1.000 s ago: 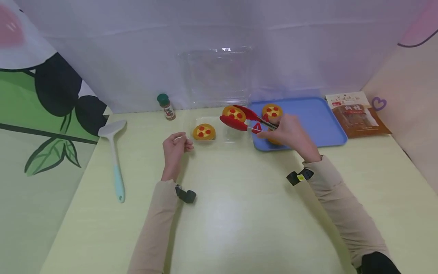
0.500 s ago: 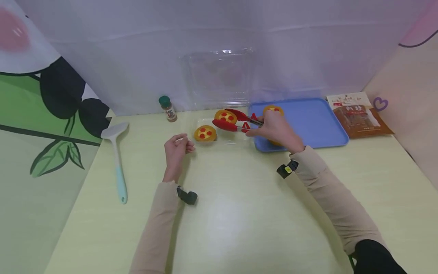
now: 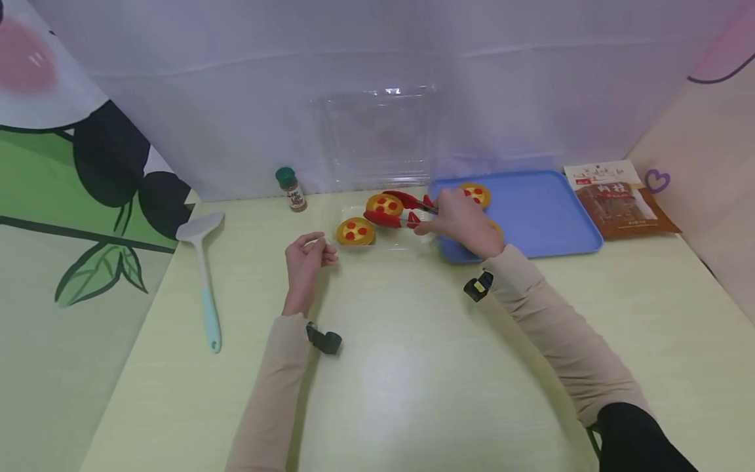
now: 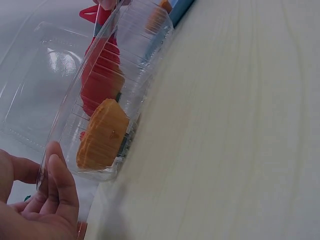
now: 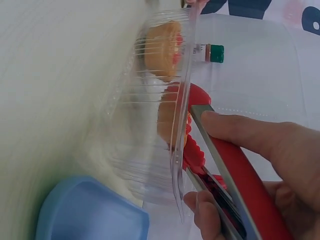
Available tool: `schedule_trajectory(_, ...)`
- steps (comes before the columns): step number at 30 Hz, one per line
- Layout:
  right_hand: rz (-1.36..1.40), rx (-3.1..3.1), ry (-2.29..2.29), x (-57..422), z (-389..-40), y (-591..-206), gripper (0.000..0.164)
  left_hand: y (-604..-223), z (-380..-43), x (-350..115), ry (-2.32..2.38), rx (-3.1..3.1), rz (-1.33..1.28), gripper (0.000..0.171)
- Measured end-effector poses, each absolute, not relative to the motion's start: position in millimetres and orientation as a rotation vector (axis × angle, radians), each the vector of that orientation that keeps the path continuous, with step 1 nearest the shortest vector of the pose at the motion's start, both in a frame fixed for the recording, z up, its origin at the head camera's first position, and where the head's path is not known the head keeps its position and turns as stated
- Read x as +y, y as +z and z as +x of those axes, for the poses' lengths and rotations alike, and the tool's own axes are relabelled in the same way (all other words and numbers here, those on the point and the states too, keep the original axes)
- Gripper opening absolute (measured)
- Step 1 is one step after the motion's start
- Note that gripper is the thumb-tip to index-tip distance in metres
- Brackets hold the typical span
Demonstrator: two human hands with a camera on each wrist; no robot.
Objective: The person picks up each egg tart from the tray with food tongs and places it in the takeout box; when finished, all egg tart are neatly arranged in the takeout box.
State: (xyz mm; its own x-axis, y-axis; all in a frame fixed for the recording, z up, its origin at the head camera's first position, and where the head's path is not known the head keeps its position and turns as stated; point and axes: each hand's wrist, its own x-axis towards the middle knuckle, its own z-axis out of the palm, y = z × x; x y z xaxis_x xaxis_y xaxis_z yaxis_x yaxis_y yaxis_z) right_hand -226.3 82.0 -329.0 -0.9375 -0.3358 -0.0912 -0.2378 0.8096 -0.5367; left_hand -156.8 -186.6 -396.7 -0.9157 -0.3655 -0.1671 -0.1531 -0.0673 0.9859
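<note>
With thumb and fingers, my left hand [image 3: 303, 270] pinches the left rim of a clear plastic clamshell box [image 4: 135, 52]. One mini toy pizza [image 3: 355, 232] lies inside at the left. My right hand [image 3: 462, 223] grips metal tongs with red tips [image 3: 382, 218]. Between those tips sits a second mini pizza [image 3: 385, 204], down within the box; whether it touches the bottom I cannot tell. The box's lid [image 3: 380, 134] stands raised against the back wall. On the blue tray [image 3: 531, 213] are more mini pizzas [image 3: 476, 194], partly hidden behind my right hand.
A spice bottle with a green cap [image 3: 291, 190] stands left of the box. Further left lies a turner [image 3: 206, 282] with a pale blue handle. Right of the tray is a brown-and-white food packet [image 3: 619, 198]. A cloth backdrop bounds the table's rear.
My right hand has carried the tongs and pizza left and down, from by the tray's edge into the box. My left hand keeps its place at the rim.
</note>
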Motion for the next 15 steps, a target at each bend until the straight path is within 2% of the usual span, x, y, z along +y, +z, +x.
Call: schedule_trajectory(15, -0.489, 2.945, -0.634, 72.4, -224.2, -335.5, 0.055, -399.3, -157.9, -187.5, -2.113, -2.044, 0.549, 0.03)
